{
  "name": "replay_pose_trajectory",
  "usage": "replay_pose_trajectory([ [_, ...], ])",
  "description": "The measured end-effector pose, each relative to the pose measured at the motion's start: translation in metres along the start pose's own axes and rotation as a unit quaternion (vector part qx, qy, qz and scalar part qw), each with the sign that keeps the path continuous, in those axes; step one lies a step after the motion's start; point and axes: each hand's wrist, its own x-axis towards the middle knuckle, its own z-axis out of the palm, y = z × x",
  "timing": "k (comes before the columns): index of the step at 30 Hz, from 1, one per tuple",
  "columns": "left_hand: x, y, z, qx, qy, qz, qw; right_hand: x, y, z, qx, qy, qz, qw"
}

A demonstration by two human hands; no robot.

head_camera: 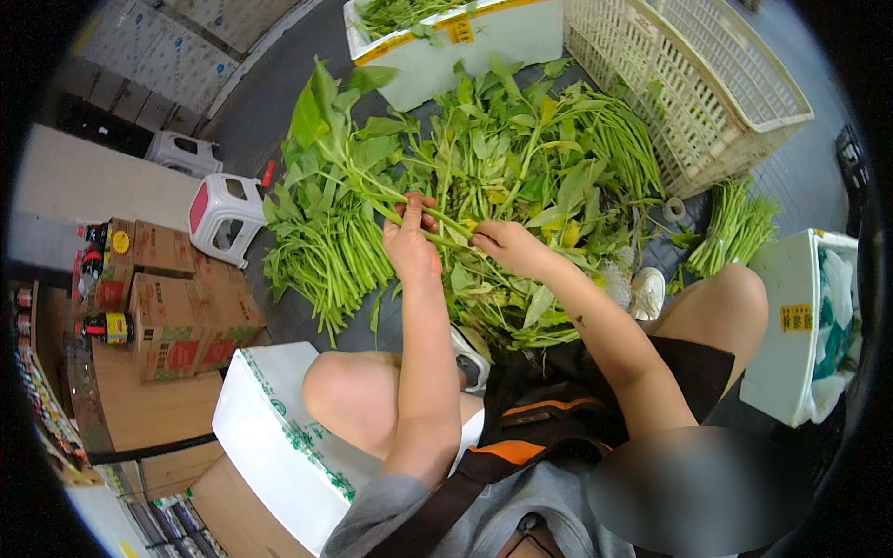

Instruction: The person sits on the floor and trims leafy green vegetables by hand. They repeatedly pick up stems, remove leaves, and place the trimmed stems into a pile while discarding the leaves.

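Observation:
My left hand (413,244) is closed around a few long leafy green stems (380,202), which look like water spinach. Their leaves spread up and to the left. At the lower ends of these stems, the fingers of my right hand (513,247) pinch the tips. Beneath both hands lies a loose heap of greens (516,167) on the dark floor, some leaves yellowed. Left of my left hand rests a pile of trimmed stalks (342,258), cut ends toward me. Another bundle of greens (621,132) leans at the heap's far right.
A white foam box (481,56) of greens and a cream plastic crate (670,91) stand beyond the heap. To the right are a stalk bundle (732,227), a tape roll (674,209) and a foam box (774,328). Plastic stools (227,216) and cardboard cartons (171,321) stand left.

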Motion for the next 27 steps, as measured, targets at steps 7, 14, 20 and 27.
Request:
replay_pose_trajectory([
  [7, 0.001, -0.011, -0.005, -0.104, -0.001, -0.103, 0.989, -0.008, -0.003, 0.006, 0.009, 0.025, 0.068, 0.997],
  [14, -0.003, -0.012, 0.001, -0.108, -0.058, -0.124, 0.985, -0.012, -0.003, 0.015, 0.026, 0.027, 0.027, 0.999],
  [20, -0.007, -0.016, -0.003, -0.106, -0.08, -0.137, 0.982, -0.014, 0.0, 0.017, -0.024, 0.073, 0.021, 0.997],
  [27, -0.008, -0.021, -0.011, -0.144, -0.092, -0.11, 0.979, -0.012, -0.002, 0.018, 0.067, 0.031, 0.156, 0.985],
])
